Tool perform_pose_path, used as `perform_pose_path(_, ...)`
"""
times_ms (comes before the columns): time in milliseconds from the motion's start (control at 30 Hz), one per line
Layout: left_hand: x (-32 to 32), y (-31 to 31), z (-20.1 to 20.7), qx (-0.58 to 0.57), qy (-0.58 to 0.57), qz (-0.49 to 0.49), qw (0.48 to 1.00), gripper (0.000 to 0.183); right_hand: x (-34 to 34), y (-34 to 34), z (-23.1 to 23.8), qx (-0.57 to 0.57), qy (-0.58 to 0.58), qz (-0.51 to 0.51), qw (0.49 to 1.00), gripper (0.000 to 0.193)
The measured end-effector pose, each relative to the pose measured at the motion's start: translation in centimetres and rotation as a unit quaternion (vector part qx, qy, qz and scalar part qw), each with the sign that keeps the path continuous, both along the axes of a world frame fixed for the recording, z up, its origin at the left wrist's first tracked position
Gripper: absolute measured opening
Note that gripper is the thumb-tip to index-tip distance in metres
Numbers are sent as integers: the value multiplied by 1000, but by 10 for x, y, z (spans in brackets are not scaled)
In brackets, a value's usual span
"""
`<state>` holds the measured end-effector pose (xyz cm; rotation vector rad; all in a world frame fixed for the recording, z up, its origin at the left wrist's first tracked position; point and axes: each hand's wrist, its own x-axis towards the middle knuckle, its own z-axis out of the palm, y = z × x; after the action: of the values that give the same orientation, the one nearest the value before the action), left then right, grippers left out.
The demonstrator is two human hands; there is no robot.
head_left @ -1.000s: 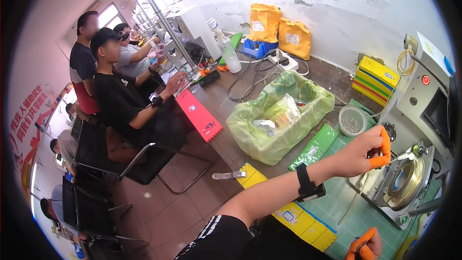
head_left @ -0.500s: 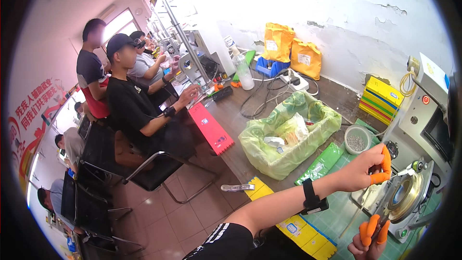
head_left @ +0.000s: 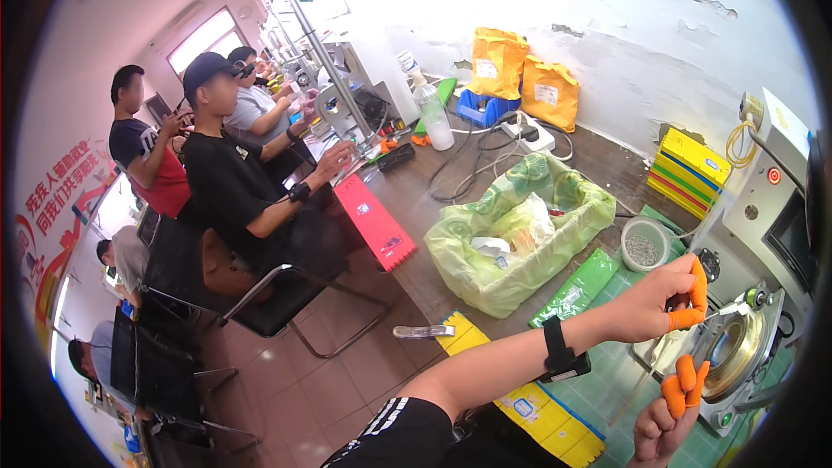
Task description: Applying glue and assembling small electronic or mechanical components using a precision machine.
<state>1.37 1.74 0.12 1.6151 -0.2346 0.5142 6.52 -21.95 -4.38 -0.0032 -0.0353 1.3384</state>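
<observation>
Held the right hand upright at the near edge, with the orange-capped fingers bunched close and the rest folded toward the palm; could not tell pinching from merely resting close. Had the left forearm, strapped in black at the wrist, stretched over a yellow strip, and the left hand half curled beyond it, with orange-covered thumb and forefinger bent round toward each other, ahead of the right hand; could not tell from this angle touching tips from parted ones. Saw the round metal dish just right of both hands, partly behind the right fingertips, on the base of a grey machine. Noted farther in on the desk a green packet, a bin lined in pale green plastic and a tub of small metal pieces; then a yellow-topped stack and two orange bags near the wall. Made out, away to the left, a seated person in black.
</observation>
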Motion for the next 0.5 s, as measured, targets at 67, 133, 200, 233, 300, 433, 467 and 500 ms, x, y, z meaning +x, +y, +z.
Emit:
perform_pose_path(67, 2, -1, -1, 1, -5, -2, 1000, 9, -2, 1, 4, -5, 18, -17, 1000, 41)
perform_pose_path(133, 0, -1, 1, 6, -4, 4, 1000, 9, -3, 5, 5, -2, 20, -12, 1000, 41)
perform_pose_path(200, -1, 1, 2, 14, 7, 10, 1000, 9, -4, 8, 7, 2, 22, -8, 1000, 41)
perform_pose_path(233, -1, 2, 2, 13, 7, 8, 1000, 9, -4, 9, 7, 6, 22, -9, 1000, 41)
perform_pose_path(300, -1, 3, 2, 5, 9, 4, 1000, 9, -4, 12, 9, 9, 22, -13, 1000, 41)
perform_pose_path(433, -1, 6, 0, 6, 6, 2, 1000, 9, -8, 21, 11, 19, 19, -14, 1000, 42)
perform_pose_path(467, -2, 6, 0, 11, 2, 4, 1000, 9, -9, 22, 11, 28, 18, -10, 999, 42)
perform_pose_path(500, -2, 6, -1, 15, -1, 8, 1000, 9, -10, 22, 12, 28, 18, -11, 999, 42)
